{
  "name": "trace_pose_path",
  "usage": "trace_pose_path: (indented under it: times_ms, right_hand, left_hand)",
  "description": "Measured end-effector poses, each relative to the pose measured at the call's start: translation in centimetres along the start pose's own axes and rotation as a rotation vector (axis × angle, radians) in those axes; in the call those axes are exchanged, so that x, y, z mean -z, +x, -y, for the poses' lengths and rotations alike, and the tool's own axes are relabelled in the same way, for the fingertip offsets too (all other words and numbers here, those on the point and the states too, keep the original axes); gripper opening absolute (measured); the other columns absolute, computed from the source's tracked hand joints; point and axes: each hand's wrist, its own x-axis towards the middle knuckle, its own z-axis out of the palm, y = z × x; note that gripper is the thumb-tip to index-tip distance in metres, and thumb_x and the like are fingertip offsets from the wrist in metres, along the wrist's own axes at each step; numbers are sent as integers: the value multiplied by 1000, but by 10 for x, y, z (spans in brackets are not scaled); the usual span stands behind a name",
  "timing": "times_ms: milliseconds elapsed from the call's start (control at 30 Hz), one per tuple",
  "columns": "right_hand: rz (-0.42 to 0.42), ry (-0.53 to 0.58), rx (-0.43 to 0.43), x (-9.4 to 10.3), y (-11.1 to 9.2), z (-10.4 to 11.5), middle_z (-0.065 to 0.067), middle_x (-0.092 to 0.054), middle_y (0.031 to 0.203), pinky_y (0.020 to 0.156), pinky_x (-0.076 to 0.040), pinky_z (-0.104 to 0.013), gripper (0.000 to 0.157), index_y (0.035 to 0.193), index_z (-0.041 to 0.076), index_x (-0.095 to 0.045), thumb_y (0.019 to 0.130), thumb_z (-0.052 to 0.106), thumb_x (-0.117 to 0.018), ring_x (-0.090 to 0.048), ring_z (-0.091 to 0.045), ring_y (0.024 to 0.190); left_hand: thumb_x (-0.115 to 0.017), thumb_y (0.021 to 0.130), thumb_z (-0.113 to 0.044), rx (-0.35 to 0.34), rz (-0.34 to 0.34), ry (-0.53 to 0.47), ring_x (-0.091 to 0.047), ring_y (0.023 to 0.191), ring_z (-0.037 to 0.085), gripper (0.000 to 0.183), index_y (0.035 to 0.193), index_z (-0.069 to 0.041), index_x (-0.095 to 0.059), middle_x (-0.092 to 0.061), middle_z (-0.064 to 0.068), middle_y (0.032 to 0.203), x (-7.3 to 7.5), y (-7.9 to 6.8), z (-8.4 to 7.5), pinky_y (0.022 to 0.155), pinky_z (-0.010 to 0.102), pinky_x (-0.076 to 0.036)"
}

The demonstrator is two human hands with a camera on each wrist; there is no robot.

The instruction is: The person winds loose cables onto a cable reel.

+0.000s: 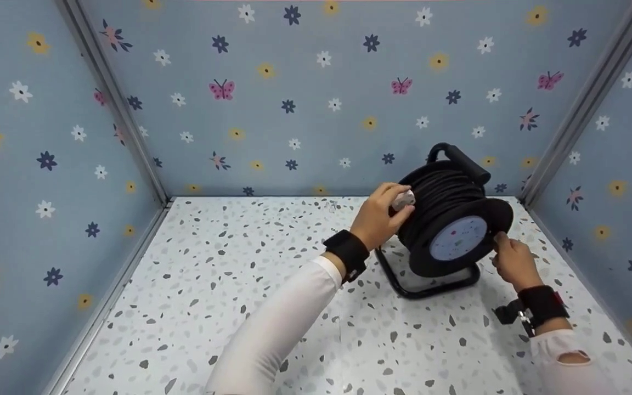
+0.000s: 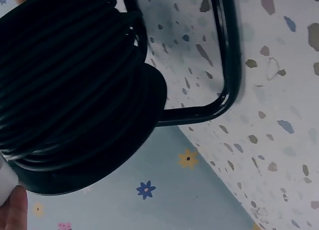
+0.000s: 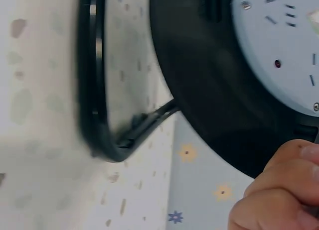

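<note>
A black cable reel point(image 1: 442, 208), wound with black cable point(image 2: 65, 85), stands on a black tube frame point(image 1: 420, 293). Its near side carries a pale round socket panel point(image 1: 458, 237). My left hand point(image 1: 379, 216) holds a small white plug point(image 1: 403, 200) between thumb and fingers, close against the wound cable. In the left wrist view only part of the white plug point(image 2: 7, 181) shows at the edge. My right hand point(image 1: 515, 263) has its fingers curled at the right rim of the reel's near flange point(image 3: 209, 100). What lies inside those fingers is mostly hidden.
The speckled white table point(image 1: 228, 274) lies under the reel. Blue flowered panels point(image 1: 305, 109) rise at the back and on both sides, with grey metal posts point(image 1: 124, 109) at the corners. A black carry handle point(image 1: 467, 163) tops the reel, near the back panel.
</note>
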Motion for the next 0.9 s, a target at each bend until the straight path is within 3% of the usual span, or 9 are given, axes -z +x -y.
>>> trace_pose_path:
  times_ms: [167,267,333,467,600,733,900]
  right_hand:
    - [26,17,-32,-8,-2,-7,10,-46,53,47,-39,-27,54,80,14,-50,116,50,-31,-43,-7,45]
    - [29,5,-35,-10,-2,-12,9,-47,54,46,-39,-28,54,86,10,-51,116,50,-30,-43,-8,45]
    - [27,-22,-30,-13,-3,-15,8,-48,54,47,-40,-28,53,90,8,-52,116,49,-30,-44,-8,45]
    - [35,-92,-10,-19,-5,-19,6,-51,56,50,-43,-30,53,95,3,-53,116,46,-30,-49,-11,48]
    - [61,-163,17,-26,-8,-23,4,-53,58,51,-45,-32,53,93,2,-54,117,44,-30,-51,-13,49]
    - [80,-204,26,-34,-10,-27,3,-53,59,52,-44,-33,53,83,7,-53,117,42,-32,-51,-15,50]
    - [78,-257,50,-41,-15,-28,-3,-58,71,59,-45,-34,57,75,9,-56,117,40,-32,-55,-16,55]
  left_hand:
    - [-74,105,-19,71,30,-45,-66,128,32,59,155,2,-51,-63,20,143,7,-1,4,109,39,-54]
    - [-75,104,-23,148,111,-36,-62,134,35,67,159,2,-45,-59,22,147,13,-7,13,114,43,-51]
    - [-75,105,-26,233,218,-28,-60,138,36,69,160,0,-43,-56,22,151,19,-15,21,117,45,-49]
    - [-73,105,-30,374,497,62,-58,141,36,63,155,0,-49,-56,21,153,33,-38,39,119,46,-48]
    - [-75,102,-29,432,684,152,-61,138,36,54,144,1,-60,-62,22,147,46,-66,56,120,47,-47]
    - [-76,101,-29,491,749,177,-64,134,36,49,138,1,-65,-65,22,144,57,-89,69,118,48,-49]
    - [-76,101,-27,532,728,182,-64,134,38,44,134,2,-68,-68,22,140,70,-108,81,117,50,-49]
